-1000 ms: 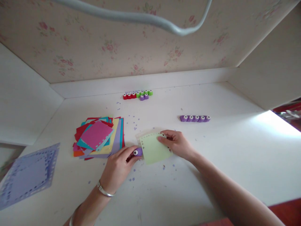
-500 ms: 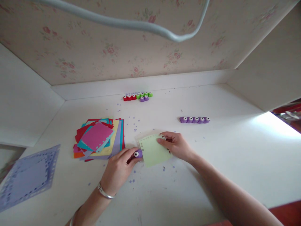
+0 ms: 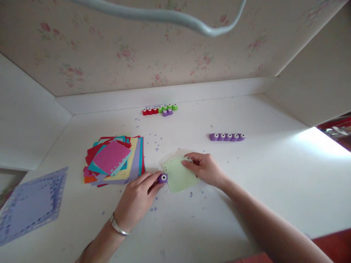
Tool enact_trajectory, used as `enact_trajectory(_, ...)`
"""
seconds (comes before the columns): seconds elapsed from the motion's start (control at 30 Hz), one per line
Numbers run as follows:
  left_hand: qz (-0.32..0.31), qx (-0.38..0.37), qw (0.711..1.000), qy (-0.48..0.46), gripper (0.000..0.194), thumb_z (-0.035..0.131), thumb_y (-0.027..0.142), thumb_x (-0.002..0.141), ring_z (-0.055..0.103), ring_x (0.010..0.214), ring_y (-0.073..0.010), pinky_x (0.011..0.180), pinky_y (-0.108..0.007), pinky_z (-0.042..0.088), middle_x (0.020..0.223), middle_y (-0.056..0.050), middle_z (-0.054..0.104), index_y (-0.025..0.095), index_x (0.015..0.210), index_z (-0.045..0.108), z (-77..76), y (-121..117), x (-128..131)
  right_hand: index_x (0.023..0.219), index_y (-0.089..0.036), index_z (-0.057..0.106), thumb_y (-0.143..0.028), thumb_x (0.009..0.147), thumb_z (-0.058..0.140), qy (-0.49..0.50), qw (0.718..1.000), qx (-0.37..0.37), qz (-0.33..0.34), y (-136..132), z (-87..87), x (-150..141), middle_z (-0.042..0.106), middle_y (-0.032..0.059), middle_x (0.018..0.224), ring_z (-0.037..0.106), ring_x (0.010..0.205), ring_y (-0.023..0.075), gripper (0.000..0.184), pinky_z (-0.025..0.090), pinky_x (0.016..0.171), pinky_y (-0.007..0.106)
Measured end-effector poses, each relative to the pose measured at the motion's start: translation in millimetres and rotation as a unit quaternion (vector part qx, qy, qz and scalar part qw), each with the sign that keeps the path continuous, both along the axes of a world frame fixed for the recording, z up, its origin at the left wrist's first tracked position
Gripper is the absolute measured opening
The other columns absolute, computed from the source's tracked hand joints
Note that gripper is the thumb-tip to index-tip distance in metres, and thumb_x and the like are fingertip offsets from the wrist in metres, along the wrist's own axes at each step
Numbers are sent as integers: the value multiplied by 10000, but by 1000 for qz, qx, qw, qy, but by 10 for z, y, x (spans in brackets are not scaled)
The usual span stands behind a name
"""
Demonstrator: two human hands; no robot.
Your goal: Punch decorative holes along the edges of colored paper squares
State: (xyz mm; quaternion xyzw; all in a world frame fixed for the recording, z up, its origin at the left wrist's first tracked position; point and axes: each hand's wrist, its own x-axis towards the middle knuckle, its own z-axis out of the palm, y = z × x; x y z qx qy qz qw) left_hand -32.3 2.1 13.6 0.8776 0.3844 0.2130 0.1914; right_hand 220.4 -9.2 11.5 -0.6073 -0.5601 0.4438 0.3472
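Note:
My left hand [image 3: 142, 191] is closed on a small purple craft punch [image 3: 162, 178] with a white top and a dark star mark. The punch sits against the left edge of a light green paper square [image 3: 179, 176]. Punched holes run along that paper's top and upper left edges, and a few show near my fingers on the right. My right hand [image 3: 204, 168] pinches the paper at its upper right, thumb on top. The other fingers are partly hidden beneath it.
A stack of coloured paper [image 3: 112, 157] lies left of my hands, with punched lavender sheets [image 3: 33, 206] farther left. Red, green and purple punches [image 3: 159, 109] stand by the back wall. A row of purple punches [image 3: 227, 137] is at right. Small paper bits [image 3: 157, 149] are scattered about.
The purple punch in my left hand has turned so its top faces up more and has shifted slightly right onto the paper's edge. My right hand has barely moved.

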Motion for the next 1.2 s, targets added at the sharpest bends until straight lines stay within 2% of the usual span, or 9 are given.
enact_trajectory(0.33, 12, -32, 999, -15, 265, 578, 300, 897, 644, 871, -186, 796, -318, 538, 1004, -49, 672, 216, 1148, 589, -63, 24, -13, 897, -208, 684, -391, 844, 563, 36, 999, -18, -11, -10, -6, 24, 655, 19, 718, 542, 549, 135, 225, 402, 488, 244)
enact_trajectory(0.67, 38, -53, 998, -1, 280, 587, 343, 890, 657, 880, -174, 838, -292, 524, 1013, -30, 686, 223, 1143, 591, -97, 30, -26, 892, -184, 679, -391, 847, 559, 72, 996, -45, 9, -7, -10, 52, 649, 16, 713, 557, 581, 133, 244, 414, 500, 228)
enact_trajectory(0.83, 40, -60, 997, -12, 284, 598, 350, 882, 653, 840, -167, 799, -287, 528, 960, -27, 683, 223, 1135, 586, -99, 18, -17, 899, -193, 675, -361, 870, 531, 40, 999, -19, 4, -23, 1, 12, 659, 8, 739, 555, 600, 123, 223, 397, 515, 222)
enact_trajectory(0.97, 17, -53, 998, -11, 275, 612, 329, 875, 636, 779, -152, 742, -281, 530, 918, -21, 669, 217, 1125, 592, -77, 4, 7, 897, -198, 679, -334, 867, 539, -10, 1000, 4, 6, -32, 19, -20, 660, 1, 739, 537, 588, 111, 197, 388, 516, 217)
enact_trajectory(1.2, -10, -20, 1000, 5, 292, 611, 303, 880, 626, 907, -169, 836, -307, 520, 1030, -42, 653, 215, 1157, 585, -16, -26, 16, 923, -210, 690, -293, 867, 551, -114, 993, 40, 13, -50, 59, -28, 670, -14, 708, 522, 556, 90, 172, 378, 540, 214)
